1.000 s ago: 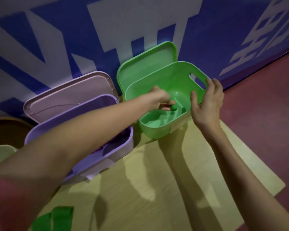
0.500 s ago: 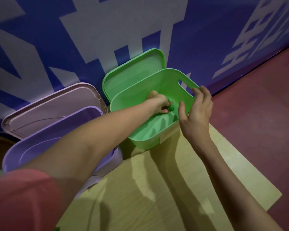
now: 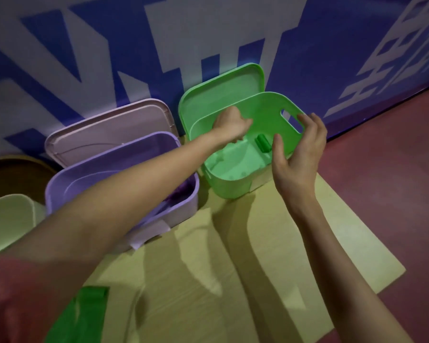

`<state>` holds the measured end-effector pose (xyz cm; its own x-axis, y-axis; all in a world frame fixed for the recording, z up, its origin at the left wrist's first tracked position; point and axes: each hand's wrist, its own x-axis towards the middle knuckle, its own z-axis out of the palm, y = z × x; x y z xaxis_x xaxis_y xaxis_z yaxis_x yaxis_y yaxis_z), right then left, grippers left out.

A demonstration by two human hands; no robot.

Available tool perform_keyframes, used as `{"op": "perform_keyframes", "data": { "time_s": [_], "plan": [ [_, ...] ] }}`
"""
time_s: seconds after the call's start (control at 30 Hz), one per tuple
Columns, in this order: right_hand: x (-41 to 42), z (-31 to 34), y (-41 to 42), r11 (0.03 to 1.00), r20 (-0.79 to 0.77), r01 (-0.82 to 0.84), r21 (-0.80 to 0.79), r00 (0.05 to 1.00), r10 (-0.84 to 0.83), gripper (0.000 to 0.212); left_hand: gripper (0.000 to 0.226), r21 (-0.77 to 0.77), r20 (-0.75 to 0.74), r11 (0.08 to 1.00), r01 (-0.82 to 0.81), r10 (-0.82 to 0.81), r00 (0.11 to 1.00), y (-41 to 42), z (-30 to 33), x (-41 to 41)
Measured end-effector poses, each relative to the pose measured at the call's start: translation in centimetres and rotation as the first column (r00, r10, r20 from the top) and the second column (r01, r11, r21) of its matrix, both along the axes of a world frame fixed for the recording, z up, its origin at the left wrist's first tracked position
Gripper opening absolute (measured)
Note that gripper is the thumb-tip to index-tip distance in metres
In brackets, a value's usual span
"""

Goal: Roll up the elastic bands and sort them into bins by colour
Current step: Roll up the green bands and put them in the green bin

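From my seat I can read no text, number or brand anywhere in the head view. The wall (image 3: 134, 45) behind the bins carries big white shapes on blue that look like pieces of large characters, and more of them at the far right, but they are cropped and skewed, so I cannot make out a single one. The pale label (image 3: 259, 183) on the green bin (image 3: 223, 184) shows no print that I can read
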<state>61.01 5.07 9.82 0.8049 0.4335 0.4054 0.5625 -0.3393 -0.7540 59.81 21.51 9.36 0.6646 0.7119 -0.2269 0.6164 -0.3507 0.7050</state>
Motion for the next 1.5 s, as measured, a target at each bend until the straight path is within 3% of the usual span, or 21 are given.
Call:
{"op": "perform_keyframes", "data": {
  "time_s": [0.07,0.2,0.37,0.5,0.6,0.77,0.93,1.0,1.07,1.27,1.4,1.5],
  "plan": [
    [-2.9,0.6,-0.5,0.993,0.002,-0.019,0.116,1.0,0.019,0.044,0.019,0.301,0.125,0.95,0.084,-0.127,0.984,-0.8,1.8,-4.3],
    [-9.9,0.9,-1.4,0.977,0.03,-0.115,0.181,0.993,0.112,0.035,0.017,0.417,0.318,0.902,0.115,-0.264,0.911,-3.4,4.6,-14.5],
    [-18.1,-0.1,-2.4,0.934,-0.06,-0.322,0.156,0.941,0.334,0.034,0.015,0.343,0.413,0.939,0.035,-0.185,0.892,-6.0,5.1,-26.9],
    [-24.1,-1.5,-3.7,0.828,-0.127,-0.554,0.089,0.818,0.561,0.035,0.01,0.215,0.392,0.975,-0.06,-0.03,0.92,-8.3,4.4,-37.0],
    [-27.8,-2.5,-4.4,0.681,-0.202,-0.732,-0.007,0.668,0.716,0.035,0.013,0.09,0.315,0.985,-0.146,0.111,0.943,-9.4,2.2,-43.6],
    [-31.5,-5.8,-5.1,0.306,-0.334,-0.93,-0.205,0.36,0.871,0.04,0.018,-0.035,0.237,0.968,-0.248,0.249,0.939,-11.4,-2.6,-50.6],
    [-33.8,-8.7,-6.3,0.198,-0.396,-0.948,-0.251,0.287,0.872,0.069,0.01,-0.077,0.191,0.968,-0.239,0.25,0.949,-13.7,-6.0,-53.5],
    [-34.6,-9.6,-6.9,0.216,-0.35,-0.929,-0.302,0.319,0.881,0.076,0.011,-0.03,0.188,0.969,-0.244,0.245,0.951,-14.4,-6.9,-54.0],
    [-35.4,-10.3,-7.5,0.299,-0.271,-0.902,-0.311,0.386,0.882,0.073,0.012,0.01,0.219,0.971,-0.237,0.229,0.949,-15.1,-7.5,-54.3],
    [-36.3,-11.0,-8.3,0.5,-0.141,-0.843,-0.199,0.529,0.837,0.037,0.015,0.057,0.31,0.953,-0.299,0.268,0.912,-17.6,-8.0,-55.0],
    [-36.8,-9.0,-9.3,0.577,-0.155,-0.806,-0.132,0.591,0.791,0.029,0.023,0.025,0.359,0.969,-0.245,0.22,0.907,-19.3,-7.6,-55.2],
    [-36.7,-7.5,-10.2,0.628,-0.132,-0.774,-0.078,0.632,0.763,0.01,0.025,0.017,0.403,0.96,-0.28,0.25,0.88,-20.0,-7.7,-55.2]
  ]
}}
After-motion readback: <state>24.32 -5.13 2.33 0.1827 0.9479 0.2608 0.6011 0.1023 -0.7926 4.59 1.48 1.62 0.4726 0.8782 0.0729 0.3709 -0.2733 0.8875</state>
